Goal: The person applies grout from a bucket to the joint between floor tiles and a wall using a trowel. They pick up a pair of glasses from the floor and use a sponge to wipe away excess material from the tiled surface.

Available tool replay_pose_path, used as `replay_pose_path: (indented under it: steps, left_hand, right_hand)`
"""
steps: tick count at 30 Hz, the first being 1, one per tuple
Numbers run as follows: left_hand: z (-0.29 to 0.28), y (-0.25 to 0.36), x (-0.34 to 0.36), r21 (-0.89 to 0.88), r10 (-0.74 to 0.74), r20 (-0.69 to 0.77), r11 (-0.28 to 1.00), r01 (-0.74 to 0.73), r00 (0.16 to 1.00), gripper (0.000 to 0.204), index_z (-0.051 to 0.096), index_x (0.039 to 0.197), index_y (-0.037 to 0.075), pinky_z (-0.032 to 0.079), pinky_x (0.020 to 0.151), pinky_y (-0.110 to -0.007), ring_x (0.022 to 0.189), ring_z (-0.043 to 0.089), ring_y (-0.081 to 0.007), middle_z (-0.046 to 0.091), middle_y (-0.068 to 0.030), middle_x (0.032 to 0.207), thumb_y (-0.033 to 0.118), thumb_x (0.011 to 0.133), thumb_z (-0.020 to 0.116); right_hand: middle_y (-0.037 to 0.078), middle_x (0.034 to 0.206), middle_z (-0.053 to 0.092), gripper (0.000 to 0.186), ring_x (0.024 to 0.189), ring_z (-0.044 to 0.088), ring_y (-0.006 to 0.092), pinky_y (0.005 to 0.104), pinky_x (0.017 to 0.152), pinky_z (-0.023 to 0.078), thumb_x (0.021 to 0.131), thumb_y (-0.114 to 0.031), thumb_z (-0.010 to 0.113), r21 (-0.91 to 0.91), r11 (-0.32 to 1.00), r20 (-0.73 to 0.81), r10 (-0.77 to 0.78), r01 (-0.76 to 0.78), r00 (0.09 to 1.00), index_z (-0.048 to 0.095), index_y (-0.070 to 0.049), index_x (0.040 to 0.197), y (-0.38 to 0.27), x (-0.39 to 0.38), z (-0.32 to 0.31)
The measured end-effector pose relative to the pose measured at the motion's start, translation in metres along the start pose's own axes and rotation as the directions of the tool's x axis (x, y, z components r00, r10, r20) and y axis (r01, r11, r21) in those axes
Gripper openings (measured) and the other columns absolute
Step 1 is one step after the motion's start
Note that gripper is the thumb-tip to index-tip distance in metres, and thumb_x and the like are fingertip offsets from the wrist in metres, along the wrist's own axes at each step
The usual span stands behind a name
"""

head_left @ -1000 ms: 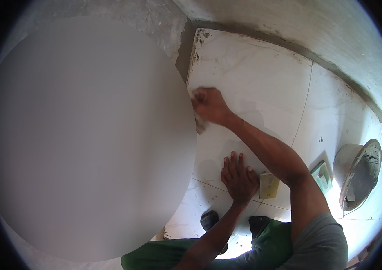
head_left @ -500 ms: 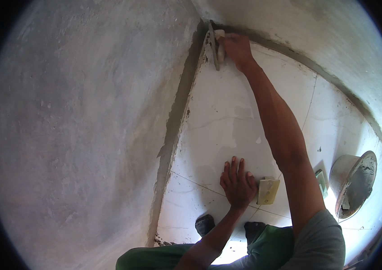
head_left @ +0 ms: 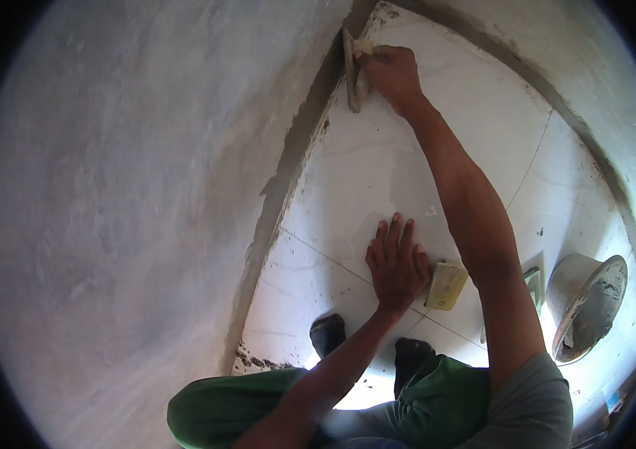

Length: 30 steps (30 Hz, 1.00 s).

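Note:
My right hand [head_left: 393, 78] is closed round the pale handle of a plastering float [head_left: 351, 75], seen nearly edge-on. Its flat plate stands against the strip of grey mortar [head_left: 299, 142] along the foot of the left wall, a little short of the far corner. On the white tiled floor [head_left: 348, 179], my left hand [head_left: 397, 273] lies flat with its fingers stretched out and holds nothing. Right beside its thumb is a yellowish rectangular block [head_left: 446, 286], whose exact kind is unclear.
At the right, a mortar-smeared metal basin [head_left: 591, 307] rests tilted, with grey mortar inside. Partly behind my right forearm lies a flat green-edged item [head_left: 533, 286]. Grey plastered walls [head_left: 131, 187] rise on the left and far side. Dark crumbs [head_left: 258, 361] lie near my feet.
My right hand has drawn the float back from the far corner along the left wall. My view has shifted too; the left hand stays flat on the floor beside the yellowish block.

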<state>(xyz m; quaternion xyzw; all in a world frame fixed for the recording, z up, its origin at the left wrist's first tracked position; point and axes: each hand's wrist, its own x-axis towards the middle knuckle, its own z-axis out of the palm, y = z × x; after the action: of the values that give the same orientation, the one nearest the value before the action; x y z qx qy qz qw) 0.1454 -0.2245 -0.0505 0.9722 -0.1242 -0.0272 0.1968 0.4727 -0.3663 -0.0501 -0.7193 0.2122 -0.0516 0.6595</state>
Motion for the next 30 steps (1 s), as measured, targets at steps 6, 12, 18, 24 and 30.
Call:
replay_pose_path:
  steps: [6,12,18,24,30]
  left_hand:
    - [-0.001,-0.003,-0.002,-0.074,0.017,-0.010,0.997,-0.017,1.000,0.054,0.056,0.155,0.008,0.031,0.123,-0.060,0.156,0.039,-0.0406,0.046,-0.0144,0.167,0.027,0.105,0.058]
    - [-0.024,-0.026,-0.018,-0.281,0.205,0.161,0.947,-0.154,0.965,0.055,0.055,0.154,0.006,0.033,0.124,-0.058,0.157,0.038,-0.0399,0.048,-0.0163,0.163,0.019,0.101,0.063]
    - [-0.096,-0.076,-0.050,-0.404,0.430,0.636,0.893,-0.199,0.640,0.041,0.065,0.140,0.005,0.045,0.116,-0.050,0.136,0.060,-0.0355,0.068,-0.0165,0.140,0.019,0.101,0.064]
    - [-0.224,-0.145,-0.102,-0.193,0.173,0.877,0.981,-0.001,0.448,0.032,0.071,0.129,0.006,0.058,0.095,-0.050,0.101,0.075,-0.0345,0.075,-0.0144,0.125,0.023,0.106,0.057]
    - [-0.327,-0.197,-0.213,0.170,-0.359,0.788,0.908,0.383,0.501,0.033,0.077,0.114,0.003,0.061,0.085,-0.047,0.096,0.078,-0.0342,0.079,-0.0185,0.097,0.033,0.108,0.063]
  right_hand:
    - [0.011,0.089,0.080,0.037,0.077,0.069,0.0164,0.0358,0.071,0.056,0.098,-0.026,0.076,-0.074,0.997,0.067,-0.005,0.010,0.998,0.079,0.009,0.108,0.017,-0.063,0.030]
    - [0.018,0.080,0.076,0.031,0.072,0.071,0.0280,0.0423,0.070,0.057,0.096,-0.024,0.072,-0.070,0.997,0.118,0.019,-0.011,0.993,0.075,0.007,0.094,0.020,-0.127,0.058]
    - [0.029,0.082,0.073,0.029,0.077,0.075,0.0431,0.0498,0.074,0.059,0.095,-0.024,0.069,-0.147,0.986,0.113,-0.060,0.076,0.992,0.072,0.004,0.089,0.040,-0.205,0.097]
    - [0.027,0.083,0.073,0.024,0.080,0.076,0.0442,0.0500,0.074,0.059,0.097,-0.021,0.068,-0.067,0.998,0.299,0.013,0.007,0.954,0.073,0.003,0.096,0.051,-0.287,0.120]
    - [0.022,0.090,0.076,0.026,0.083,0.076,0.0393,0.0489,0.078,0.058,0.098,-0.020,0.072,0.083,0.997,0.291,-0.020,-0.004,0.956,0.071,0.005,0.105,0.064,-0.282,0.099]
